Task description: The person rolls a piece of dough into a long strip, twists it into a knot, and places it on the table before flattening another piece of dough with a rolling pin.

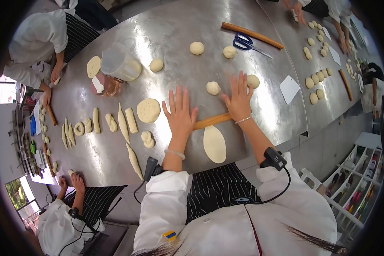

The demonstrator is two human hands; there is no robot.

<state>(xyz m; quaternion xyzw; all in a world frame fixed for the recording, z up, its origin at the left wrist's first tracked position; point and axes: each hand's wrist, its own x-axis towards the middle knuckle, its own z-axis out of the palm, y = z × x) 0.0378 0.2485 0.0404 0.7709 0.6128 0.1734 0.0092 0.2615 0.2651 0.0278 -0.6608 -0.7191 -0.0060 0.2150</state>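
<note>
A wooden rolling pin (212,122) lies across the far end of a flat oval of dough (214,145) on the steel table. My left hand (180,116) rests on the pin's left end, fingers stretched out and apart. On its right end lies my right hand (240,100), also flat with fingers extended. Between the hands, a little farther off, sits a dough ball (213,88). Another dough ball (252,81) is right beside my right fingers. Left of my left hand are a flat dough round (148,111) and a knotted dough piece (147,139).
Shaped dough pieces (123,123) line the left side, near a plastic pitcher (121,64). Blue-handled scissors (245,44) and a second rolling pin (252,35) lie at the back. A white scraper (289,90) is at right. Other people work around the tables.
</note>
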